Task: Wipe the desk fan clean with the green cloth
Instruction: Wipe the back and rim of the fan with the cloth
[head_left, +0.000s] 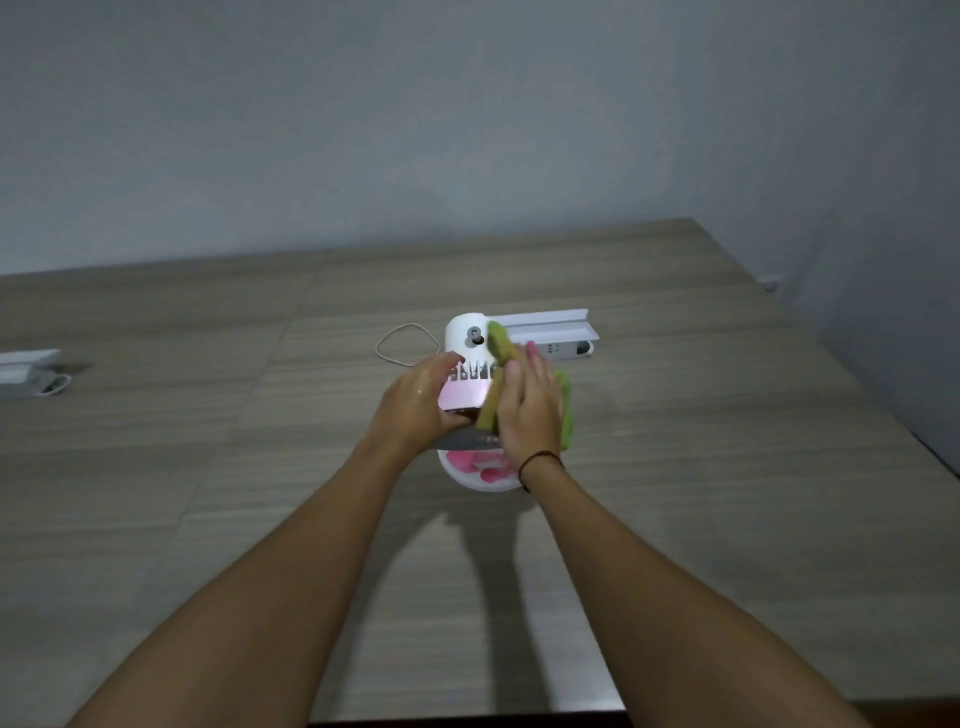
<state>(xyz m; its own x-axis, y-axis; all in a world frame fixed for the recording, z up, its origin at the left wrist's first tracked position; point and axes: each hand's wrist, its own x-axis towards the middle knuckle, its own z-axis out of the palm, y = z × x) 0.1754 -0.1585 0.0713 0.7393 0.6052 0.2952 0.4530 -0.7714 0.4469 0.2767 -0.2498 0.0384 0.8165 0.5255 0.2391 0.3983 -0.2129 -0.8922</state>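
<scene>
A small white and pink desk fan (467, 364) stands in the middle of the wooden table (208, 415), its white motor housing facing away and pink blades showing low at the front. My left hand (415, 405) grips the fan's left side. My right hand (530, 410) presses the green cloth (501, 345) against the fan's right side; part of the cloth hangs behind my palm. A thin cord loops from the fan toward the back left.
A white box with a power strip (556, 332) lies right behind the fan. Another white box with a cable (28, 371) sits at the table's left edge. Grey walls close the back and right. The table's near edge runs along the bottom.
</scene>
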